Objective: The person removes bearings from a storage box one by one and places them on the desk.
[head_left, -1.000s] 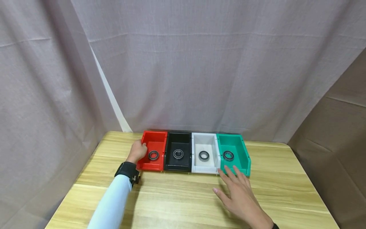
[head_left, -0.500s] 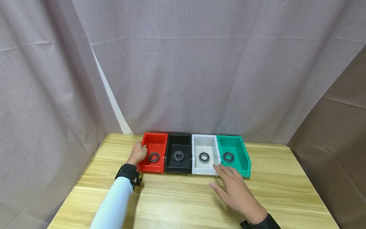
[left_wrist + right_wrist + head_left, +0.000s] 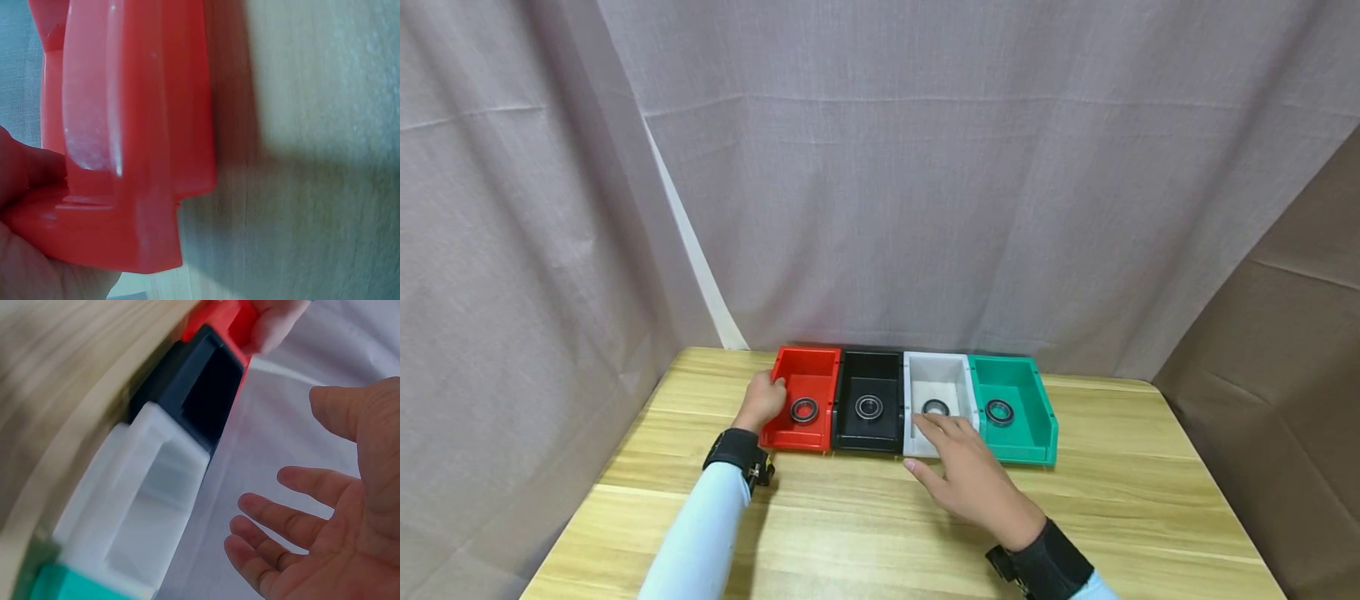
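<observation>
Four small bins stand side by side at the table's far edge: red (image 3: 807, 369), black (image 3: 869, 375), white (image 3: 942, 380) and green (image 3: 1013, 385). Each holds one dark metal ring: (image 3: 803, 409), (image 3: 868, 407), (image 3: 935, 407), (image 3: 999, 411). My left hand (image 3: 771, 392) grips the red bin's left wall; the left wrist view shows that red wall (image 3: 125, 125) close up with fingers (image 3: 25, 206) round it. My right hand (image 3: 928, 442) hovers open over the white bin's front edge, fingertips near its ring. In the right wrist view the fingers (image 3: 281, 519) are spread beside the white bin (image 3: 125, 506).
The wooden table (image 3: 865, 517) reaches toward me in front of the bins. A grey curtain (image 3: 880, 208) hangs close behind them, and a brown panel (image 3: 1285, 375) stands at the right. Both wrists wear black bands.
My right hand has moved left and forward, from in front of the green bin to the white bin's front edge. The left hand has stayed on the red bin.
</observation>
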### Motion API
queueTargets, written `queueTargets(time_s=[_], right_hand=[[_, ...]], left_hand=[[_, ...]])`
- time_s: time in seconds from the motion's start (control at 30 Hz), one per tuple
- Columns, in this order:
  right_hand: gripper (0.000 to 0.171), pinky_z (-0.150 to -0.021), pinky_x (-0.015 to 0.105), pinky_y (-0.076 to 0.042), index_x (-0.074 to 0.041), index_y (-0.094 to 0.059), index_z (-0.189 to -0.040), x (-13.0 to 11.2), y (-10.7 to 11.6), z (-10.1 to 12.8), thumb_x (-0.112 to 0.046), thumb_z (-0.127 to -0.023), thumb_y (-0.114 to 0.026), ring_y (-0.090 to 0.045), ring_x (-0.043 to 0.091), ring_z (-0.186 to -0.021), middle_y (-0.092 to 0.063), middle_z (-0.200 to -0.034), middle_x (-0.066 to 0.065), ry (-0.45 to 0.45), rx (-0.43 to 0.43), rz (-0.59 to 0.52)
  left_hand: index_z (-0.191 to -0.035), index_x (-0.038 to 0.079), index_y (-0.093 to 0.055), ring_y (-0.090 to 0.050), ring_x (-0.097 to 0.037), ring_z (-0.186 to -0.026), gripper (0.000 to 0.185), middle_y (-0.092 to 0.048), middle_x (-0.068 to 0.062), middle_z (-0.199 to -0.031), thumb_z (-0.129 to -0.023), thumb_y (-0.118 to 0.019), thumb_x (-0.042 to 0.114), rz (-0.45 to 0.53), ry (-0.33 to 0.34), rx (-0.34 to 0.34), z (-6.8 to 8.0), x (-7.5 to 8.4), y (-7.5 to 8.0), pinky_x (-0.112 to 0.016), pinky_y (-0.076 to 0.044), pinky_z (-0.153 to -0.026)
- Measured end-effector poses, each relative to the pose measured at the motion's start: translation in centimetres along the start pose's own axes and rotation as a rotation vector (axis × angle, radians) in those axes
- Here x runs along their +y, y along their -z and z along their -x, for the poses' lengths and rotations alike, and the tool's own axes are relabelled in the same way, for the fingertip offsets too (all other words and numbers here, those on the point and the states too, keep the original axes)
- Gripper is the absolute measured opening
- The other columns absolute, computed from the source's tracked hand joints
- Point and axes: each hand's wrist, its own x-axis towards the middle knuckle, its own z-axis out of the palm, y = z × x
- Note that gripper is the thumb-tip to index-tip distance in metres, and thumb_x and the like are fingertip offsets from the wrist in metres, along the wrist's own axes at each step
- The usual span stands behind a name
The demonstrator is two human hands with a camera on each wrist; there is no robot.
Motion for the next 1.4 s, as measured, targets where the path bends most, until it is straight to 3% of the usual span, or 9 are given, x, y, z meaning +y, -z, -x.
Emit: queueTargets(time_s=[0.33,0.73,1.03,1.4], right_hand=[[0.067,-0.117,0.058,-0.047,-0.017,-0.053,-0.159,-3.7,-0.7,-3.0,-0.046,-0.102,-0.071,-0.052,0.036,-0.143,-0.058,-0.157,0.014,0.095,-0.033,-0.069],[0.067,-0.121,0.054,-0.045,-0.016,-0.049,-0.161,-6.3,-1.5,-5.8,-0.048,-0.104,-0.067,-0.05,0.034,-0.147,-0.053,-0.162,0.014,0.165,-0.083,-0.066],[0.063,-0.125,0.05,-0.042,-0.016,-0.051,-0.159,-7.4,-3.8,-8.5,-0.047,-0.106,-0.064,-0.048,0.03,-0.147,-0.054,-0.162,0.012,0.183,-0.101,-0.037],[0.055,-0.12,0.044,-0.046,-0.014,-0.059,-0.153,-7.3,-7.1,-11.6,-0.04,-0.105,-0.067,-0.054,0.028,-0.14,-0.063,-0.153,0.009,0.199,-0.069,0.025]], left_hand=[[-0.128,-0.011,-0.064,-0.06,-0.031,-0.097,0.036,-0.066,-0.023,-0.107,-0.11,-0.046,0.014,0.022,-0.007,0.026,0.3,0.3,0.2,-0.044,-0.05,-0.089],[-0.129,-0.009,-0.064,-0.06,-0.029,-0.095,0.037,-0.066,-0.022,-0.106,-0.11,-0.047,0.017,0.043,0.013,0.03,0.3,0.4,0.1,-0.038,-0.049,-0.085],[-0.136,-0.008,-0.061,-0.061,-0.034,-0.106,0.039,-0.066,-0.026,-0.121,-0.11,-0.046,0.018,0.077,0.048,0.032,0.2,0.1,0.1,-0.049,-0.053,-0.098],[-0.137,-0.01,-0.06,-0.061,-0.032,-0.103,0.04,-0.067,-0.026,-0.12,-0.11,-0.048,0.017,0.101,0.032,0.038,0.4,0.1,-0.1,-0.045,-0.053,-0.093]])
